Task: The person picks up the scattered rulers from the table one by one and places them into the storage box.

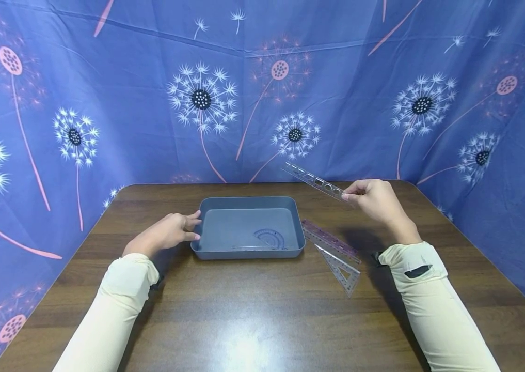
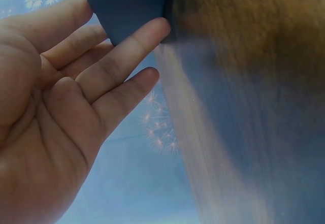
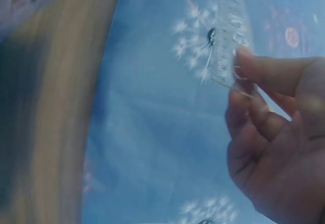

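Observation:
My right hand (image 1: 376, 200) pinches a clear stencil ruler (image 1: 315, 182) by one end, between thumb and fingers. The ruler is raised above the table's back right, its far end pointing up and left; the pinch also shows in the right wrist view. My left hand (image 1: 169, 231) touches the left wall of a grey rectangular tray (image 1: 247, 254) with fairly straight fingers (image 2: 147, 35). Inside the tray lies a clear protractor (image 1: 270, 239), beside a thin pale edge too faint to identify. Right of the tray are a purple-tinted ruler (image 1: 332, 240) and a clear set square (image 1: 340, 269).
The brown wooden table (image 1: 225, 305) carries the tray near its back edge. Behind it and at both sides hangs a blue cloth (image 1: 141, 103) with dandelion prints. A bright light reflection falls on the table's front middle.

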### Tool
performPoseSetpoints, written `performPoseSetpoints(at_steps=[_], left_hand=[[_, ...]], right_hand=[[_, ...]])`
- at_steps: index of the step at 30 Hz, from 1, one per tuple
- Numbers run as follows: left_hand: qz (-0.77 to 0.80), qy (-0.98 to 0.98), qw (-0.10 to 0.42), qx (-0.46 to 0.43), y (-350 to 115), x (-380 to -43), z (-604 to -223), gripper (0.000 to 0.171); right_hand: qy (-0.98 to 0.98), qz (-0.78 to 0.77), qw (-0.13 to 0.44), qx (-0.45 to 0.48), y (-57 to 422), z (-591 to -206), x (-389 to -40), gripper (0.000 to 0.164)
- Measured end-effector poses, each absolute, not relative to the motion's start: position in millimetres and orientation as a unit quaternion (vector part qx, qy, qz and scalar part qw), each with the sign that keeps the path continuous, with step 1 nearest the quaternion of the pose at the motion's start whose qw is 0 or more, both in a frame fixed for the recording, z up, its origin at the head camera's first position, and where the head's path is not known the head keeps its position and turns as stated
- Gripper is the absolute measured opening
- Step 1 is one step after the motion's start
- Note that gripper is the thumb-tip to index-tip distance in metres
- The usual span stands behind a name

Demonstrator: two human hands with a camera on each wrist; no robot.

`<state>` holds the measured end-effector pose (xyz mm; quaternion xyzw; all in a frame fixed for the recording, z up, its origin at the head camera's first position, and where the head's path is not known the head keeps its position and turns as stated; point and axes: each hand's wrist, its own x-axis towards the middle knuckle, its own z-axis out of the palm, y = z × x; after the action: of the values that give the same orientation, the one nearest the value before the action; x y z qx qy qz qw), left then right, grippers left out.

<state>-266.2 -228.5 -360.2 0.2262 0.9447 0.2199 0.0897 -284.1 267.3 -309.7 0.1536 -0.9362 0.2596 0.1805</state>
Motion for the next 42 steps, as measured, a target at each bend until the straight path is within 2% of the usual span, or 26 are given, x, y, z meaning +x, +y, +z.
performPoseSetpoints(at_steps=[5,10,19,26,36,42], left_hand=[[0.218,0.945,0.086,0.227,-229,-267,-360,0.052],[0.217,0.945,0.081,0.230,-229,-268,-361,0.051],[0.218,0.945,0.082,0.228,-229,-267,-361,0.051],[0.215,0.948,0.088,0.219,-228,-267,-361,0.052],[0.211,0.947,0.081,0.227,-230,-267,-362,0.052],[0.209,0.948,0.085,0.224,-228,-266,-360,0.052]], right_hand=[[-0.906,0.265,0.273,0.184,245,-307,-280,0.006],[-0.885,0.272,0.302,0.229,220,-312,-275,0.005],[-0.880,0.267,0.263,0.291,177,-330,-266,0.006],[-0.889,0.205,0.244,0.329,156,-346,-262,0.005],[-0.899,0.168,0.191,0.356,139,-364,-257,0.006],[-0.899,0.161,0.163,0.374,138,-368,-257,0.016]])
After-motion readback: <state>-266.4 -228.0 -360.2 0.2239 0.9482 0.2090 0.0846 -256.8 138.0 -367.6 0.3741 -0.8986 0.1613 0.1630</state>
